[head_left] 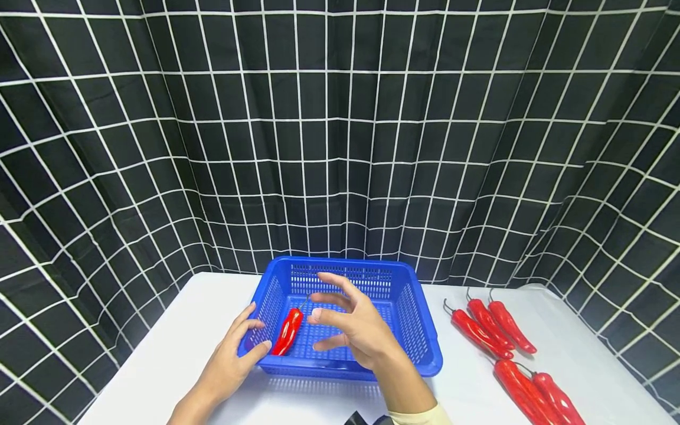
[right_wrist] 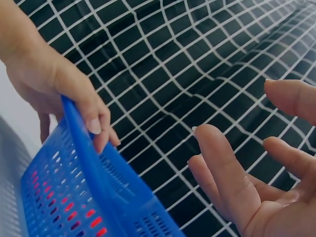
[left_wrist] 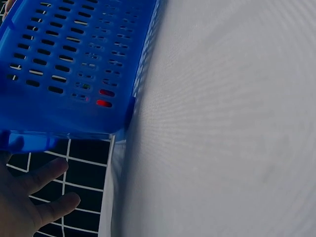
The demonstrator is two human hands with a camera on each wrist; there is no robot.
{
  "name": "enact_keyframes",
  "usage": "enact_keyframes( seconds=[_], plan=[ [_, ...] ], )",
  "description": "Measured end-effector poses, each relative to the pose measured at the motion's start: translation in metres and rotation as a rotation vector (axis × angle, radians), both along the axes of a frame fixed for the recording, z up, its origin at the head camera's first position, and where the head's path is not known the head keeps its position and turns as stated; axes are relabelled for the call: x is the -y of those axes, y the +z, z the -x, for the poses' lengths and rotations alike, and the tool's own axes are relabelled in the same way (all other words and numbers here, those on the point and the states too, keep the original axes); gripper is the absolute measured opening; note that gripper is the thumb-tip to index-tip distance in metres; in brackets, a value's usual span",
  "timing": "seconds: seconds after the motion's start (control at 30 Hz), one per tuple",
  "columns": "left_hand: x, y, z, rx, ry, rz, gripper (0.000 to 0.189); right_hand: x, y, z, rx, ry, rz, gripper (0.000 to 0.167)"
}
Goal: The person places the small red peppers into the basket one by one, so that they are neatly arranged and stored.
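A blue plastic basket (head_left: pixel 372 366) with slotted walls stands in the middle of the table. Inside, near its left wall, lies one red chili pepper (head_left: pixel 288 332) with a thin stem. My left hand (head_left: pixel 234 354) holds the basket's near-left rim, with thumb and a finger over the edge; its outer fingers spread beside the wall in the left wrist view. Above the basket hovers my right hand (head_left: pixel 353 324), fingers spread and slightly bent, with nothing in them. Red shows through the wall slots (right_wrist: pixel 96 221) in the right wrist view.
To the right of the basket, three red peppers (head_left: pixel 480 330) lie side by side on the white table (head_left: pixel 170 339). Nearer to me are more red peppers (head_left: pixel 523 392), partly cut off by the frame. A black curtain (head_left: pixel 329 136) with a white grid surrounds the table.
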State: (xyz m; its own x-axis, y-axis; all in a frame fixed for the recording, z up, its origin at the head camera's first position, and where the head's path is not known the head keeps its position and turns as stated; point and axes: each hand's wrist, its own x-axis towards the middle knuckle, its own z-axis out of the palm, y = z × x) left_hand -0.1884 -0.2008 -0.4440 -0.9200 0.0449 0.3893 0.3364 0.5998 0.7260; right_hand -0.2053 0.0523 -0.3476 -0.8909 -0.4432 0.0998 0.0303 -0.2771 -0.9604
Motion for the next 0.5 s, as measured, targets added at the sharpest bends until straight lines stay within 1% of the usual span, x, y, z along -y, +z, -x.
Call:
enact_keyframes(
  seconds=[0.27,0.5],
  plan=[
    [-0.001,0.002,0.000,0.014,-0.007,-0.005,0.030,-0.015,0.011,-0.014,-0.061,-0.010,-0.021,0.067],
    [0.000,0.002,0.000,0.021,-0.009,-0.005,0.030,-0.037,0.020,-0.024,-0.085,-0.067,-0.084,0.065]
  ],
)
